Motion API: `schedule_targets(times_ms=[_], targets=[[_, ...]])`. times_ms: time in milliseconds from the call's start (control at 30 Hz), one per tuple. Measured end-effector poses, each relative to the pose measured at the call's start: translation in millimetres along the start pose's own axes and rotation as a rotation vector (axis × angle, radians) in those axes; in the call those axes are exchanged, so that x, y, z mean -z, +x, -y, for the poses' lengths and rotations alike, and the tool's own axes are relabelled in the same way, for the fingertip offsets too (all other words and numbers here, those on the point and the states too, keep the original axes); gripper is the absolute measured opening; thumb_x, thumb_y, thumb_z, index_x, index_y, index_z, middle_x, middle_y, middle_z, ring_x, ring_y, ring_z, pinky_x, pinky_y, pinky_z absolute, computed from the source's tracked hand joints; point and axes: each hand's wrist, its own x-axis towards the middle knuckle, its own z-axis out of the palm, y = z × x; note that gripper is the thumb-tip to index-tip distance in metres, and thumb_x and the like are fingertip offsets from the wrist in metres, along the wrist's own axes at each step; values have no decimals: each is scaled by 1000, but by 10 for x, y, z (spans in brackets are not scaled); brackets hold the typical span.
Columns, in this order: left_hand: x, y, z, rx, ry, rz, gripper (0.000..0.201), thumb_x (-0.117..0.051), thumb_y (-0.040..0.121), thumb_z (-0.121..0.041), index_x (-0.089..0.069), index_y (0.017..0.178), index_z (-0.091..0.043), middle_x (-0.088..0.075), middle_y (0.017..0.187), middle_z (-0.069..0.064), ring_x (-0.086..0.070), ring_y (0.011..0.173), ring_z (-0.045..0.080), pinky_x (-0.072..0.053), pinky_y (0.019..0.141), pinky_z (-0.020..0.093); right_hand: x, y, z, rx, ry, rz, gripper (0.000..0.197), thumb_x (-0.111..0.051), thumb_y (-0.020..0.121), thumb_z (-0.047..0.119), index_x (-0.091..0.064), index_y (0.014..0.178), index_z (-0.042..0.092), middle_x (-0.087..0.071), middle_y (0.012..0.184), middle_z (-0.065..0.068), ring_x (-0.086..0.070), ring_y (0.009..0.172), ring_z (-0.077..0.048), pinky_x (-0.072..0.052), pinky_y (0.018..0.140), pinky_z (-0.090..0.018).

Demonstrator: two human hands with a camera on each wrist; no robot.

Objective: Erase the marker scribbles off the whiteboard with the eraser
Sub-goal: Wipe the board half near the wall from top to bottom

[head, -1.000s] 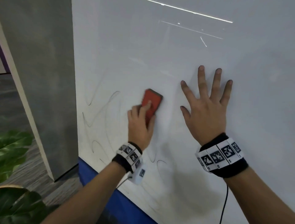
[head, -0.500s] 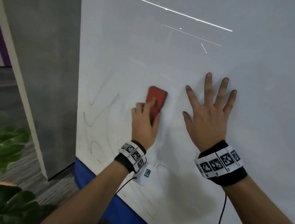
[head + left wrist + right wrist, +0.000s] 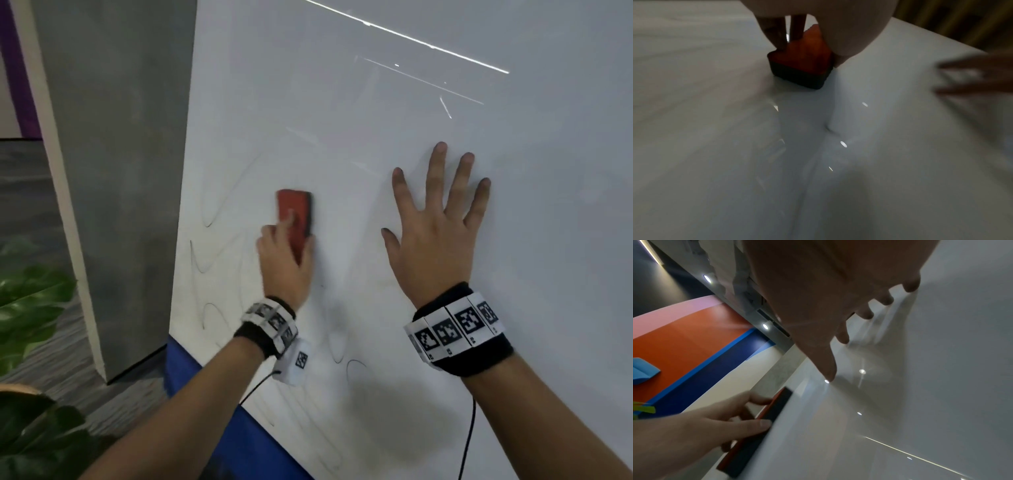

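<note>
A white whiteboard [image 3: 394, 113] fills most of the head view. Thin dark marker scribbles [image 3: 205, 260] loop along its left edge, and more scribbles [image 3: 339, 346] curl below my left wrist. My left hand [image 3: 286, 263] grips a red eraser [image 3: 294, 219] with a dark felt base [image 3: 797, 76] and presses it flat on the board. In the right wrist view the thumb and fingers pinch the eraser [image 3: 760, 423] by its sides. My right hand [image 3: 435, 226] lies flat on the board to the eraser's right, fingers spread and holding nothing.
A grey pillar [image 3: 113, 171] stands just left of the board's edge. Green plant leaves [image 3: 27, 308] sit at the lower left over grey carpet. A blue panel [image 3: 219, 428] runs under the board's lower edge.
My left hand has slid the eraser leftward across the board, away from the right hand, and turned it more upright. The right hand has stayed flat in place.
</note>
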Motion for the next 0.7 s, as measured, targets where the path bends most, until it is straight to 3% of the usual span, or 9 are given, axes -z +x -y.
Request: schedule_targets(times_ms=[67,167,233,333,400,500,600,667,700], targets=[[-51,-129,-90,-175,8,58,51,-62,99,-34,-47,145,-19,-50,117,6,-45,101,22,-40,93,30,-15,4,41,-20,13,2,83,-71,91,43,-30,160,23,2,170,-23,0,154,-52,-5,123,-67],[-17,36,62,-206,40,50,53,-62,98,-37,-47,146,-21,-51,116,7,-46,98,24,-42,92,31,-41,18,-1,-24,21,2,82,-65,93,49,-26,161,27,2,171,-19,0,155,-48,-5,124,-63],[34,224,359,-55,101,7,58,-57,98,-42,-45,149,-18,-53,117,15,-50,99,32,-43,91,40,-35,21,-56,-17,21,0,80,-64,93,50,-27,161,29,0,171,-17,-2,156,-46,-7,124,-61],[195,513,712,326,111,-30,61,-54,99,-39,-39,152,-13,-52,128,23,-53,111,45,-43,97,51,-5,16,-81,-12,21,-11,79,-68,91,46,-32,159,27,-4,171,-17,-6,156,-45,-10,123,-59],[270,622,724,377,131,-12,60,-57,100,-33,-37,151,-10,-52,131,24,-52,115,46,-41,100,51,16,26,-37,-19,28,-22,79,-71,89,42,-35,158,25,-5,171,-18,-6,155,-46,-11,124,-59],[264,646,381,103,146,-14,57,-59,99,-32,-42,149,-10,-55,121,22,-52,106,40,-40,96,46,34,165,103,11,47,-31,82,-73,87,39,-35,158,22,-3,170,-21,-3,156,-47,-7,126,-58],[174,668,-138,-197,113,-9,54,-58,100,-36,-44,149,-18,-52,116,11,-46,98,28,-40,89,36,18,412,283,66,67,-37,84,-74,86,39,-35,158,18,-3,170,-22,-3,156,-46,-4,126,-58],[158,829,-313,-269,88,-18,53,-56,100,-37,-43,149,-22,-51,117,8,-45,99,25,-39,89,33,0,533,388,72,64,-23,85,-73,87,40,-34,159,18,-1,170,-23,-2,156,-46,-3,126,-59],[161,939,-301,-240,79,-34,54,-56,100,-38,-42,150,-22,-51,118,10,-47,100,27,-40,90,35,-13,565,419,64,53,-11,85,-72,88,41,-32,159,19,1,170,-22,0,156,-46,-2,126,-60]])
